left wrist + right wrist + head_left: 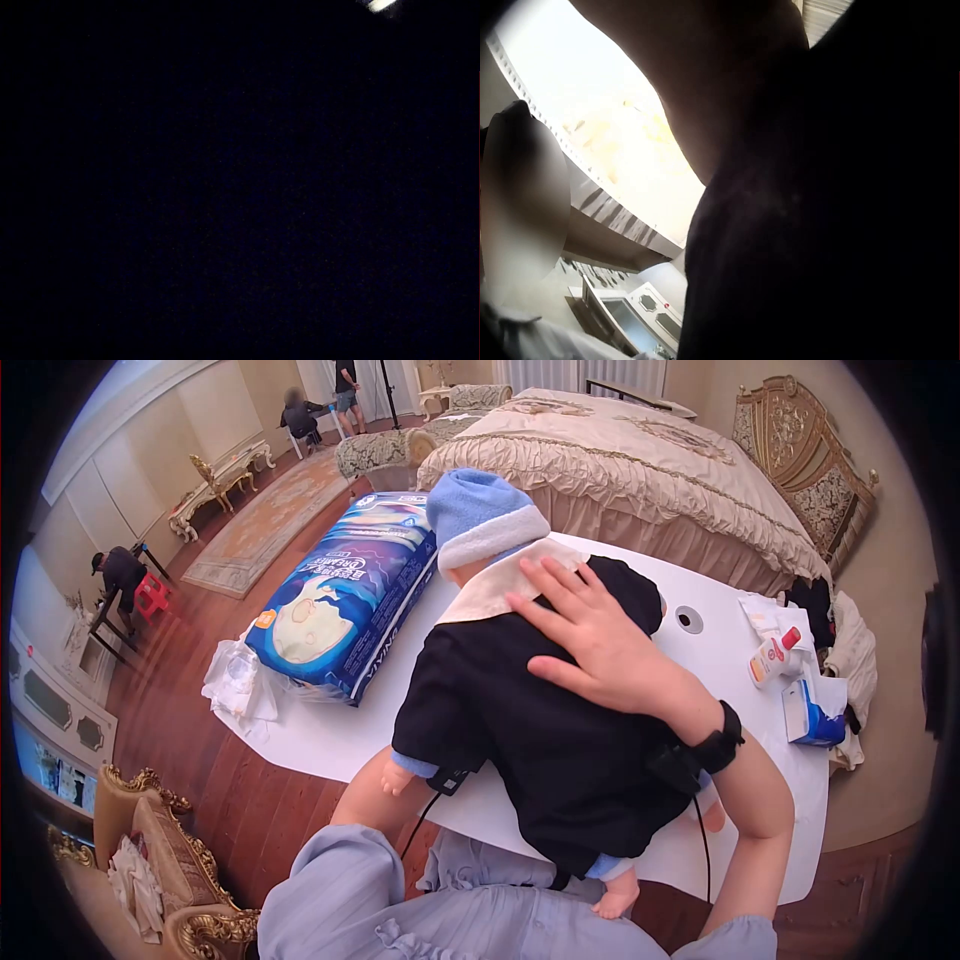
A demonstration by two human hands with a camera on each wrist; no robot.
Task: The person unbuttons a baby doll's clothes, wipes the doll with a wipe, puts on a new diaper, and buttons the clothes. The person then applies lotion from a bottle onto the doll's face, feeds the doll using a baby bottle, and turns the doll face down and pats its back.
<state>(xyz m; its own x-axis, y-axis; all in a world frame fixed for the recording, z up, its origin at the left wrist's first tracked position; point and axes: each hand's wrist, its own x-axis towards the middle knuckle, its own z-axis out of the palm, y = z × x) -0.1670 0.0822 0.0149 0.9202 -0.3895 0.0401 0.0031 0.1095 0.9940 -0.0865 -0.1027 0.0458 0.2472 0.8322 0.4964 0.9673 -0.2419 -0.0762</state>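
Observation:
A baby doll in a black garment and a light blue hat with a white band leans over the white table's near edge. A cream cloth lies at its neck. My right hand rests on the doll's upper back with its fingers spread, fingertips over the cloth. Of my left arm only the forearm shows; that hand is hidden under the doll. The left wrist view is nearly black. Black cloth fills the right side of the right wrist view.
On the white table, a blue diaper pack stands left, beside crumpled clear plastic. To the right are a red-capped bottle and a blue-and-white tissue pack. A bed stands beyond; several people are farther back.

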